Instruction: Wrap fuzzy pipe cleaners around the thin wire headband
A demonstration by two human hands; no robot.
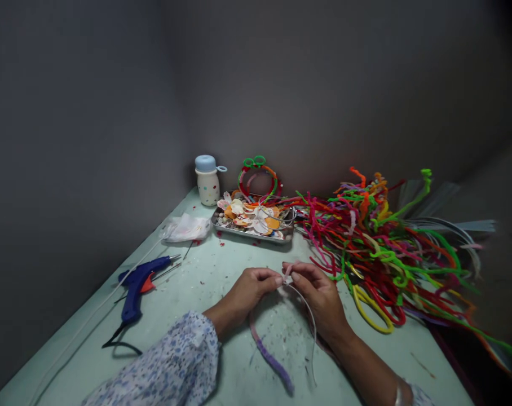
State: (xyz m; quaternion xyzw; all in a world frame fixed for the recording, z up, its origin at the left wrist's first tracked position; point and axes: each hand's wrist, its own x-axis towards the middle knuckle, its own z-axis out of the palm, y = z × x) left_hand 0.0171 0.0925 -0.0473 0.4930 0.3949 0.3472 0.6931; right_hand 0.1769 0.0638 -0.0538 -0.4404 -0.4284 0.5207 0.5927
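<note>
Above the middle of the table, my left hand (254, 287) pinches a thin hair band with thumb and forefinger. One leg of the hair band is wrapped in fuzzy pipe cleaner, pink higher up and purple (273, 361) at its lower end. Its other leg is a bare white strip (313, 332) curving down below my right hand. Touching fingertips with the left, my right hand (319, 293) is closed on a pale pink pipe cleaner (287, 273), bent in a small loop at the band. Fingers partly hide where the two meet.
A blue glue gun (135, 287) lies left, its cord trailing. Behind are a plastic bag (188, 228), a bottle (207, 186), a metal tray (251, 235) of flower pieces and decorated bands (277, 183). A pile of pipe cleaners (378, 237) and yellow-handled scissors (370, 313) lie right.
</note>
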